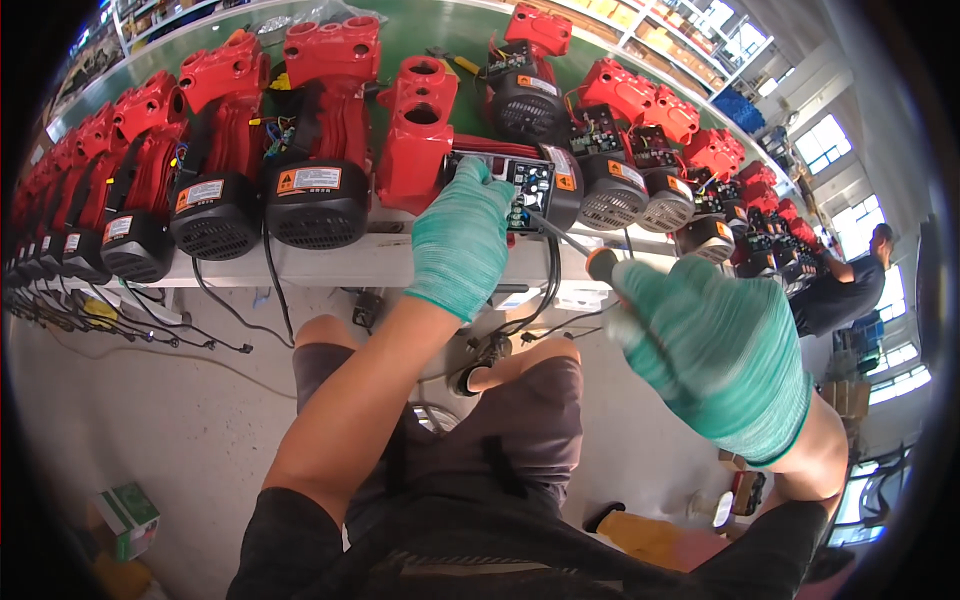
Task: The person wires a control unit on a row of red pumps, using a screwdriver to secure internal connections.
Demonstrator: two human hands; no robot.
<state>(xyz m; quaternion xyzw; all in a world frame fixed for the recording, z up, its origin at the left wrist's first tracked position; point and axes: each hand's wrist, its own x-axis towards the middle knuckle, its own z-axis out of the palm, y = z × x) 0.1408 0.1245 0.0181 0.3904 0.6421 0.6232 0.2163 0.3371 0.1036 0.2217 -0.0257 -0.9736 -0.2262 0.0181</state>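
Observation:
In front of me on the bench lies a red and black motor-driven pump (pixel 417 125). Its open terminal box shows a circuit board (pixel 533 187) with several small components. My left hand (pixel 462 240), in a green glove, is closed at the left part of this box; its fingertips press in there, and what they pinch is hidden. My right hand (pixel 715 345), gloved the same way, is wrapped round the handle of a screwdriver (pixel 600 262). The screwdriver's shaft points up and left, with its tip at the lower edge of the circuit board.
Several similar red pumps (pixel 320 120) stand in a row to the left, their black cables (pixel 270 280) hanging off the bench edge (pixel 375 268). More pumps with open boxes (pixel 610 140) fill the right side. A person (pixel 855 285) works at far right. A green-white carton (pixel 128 520) sits on the floor.

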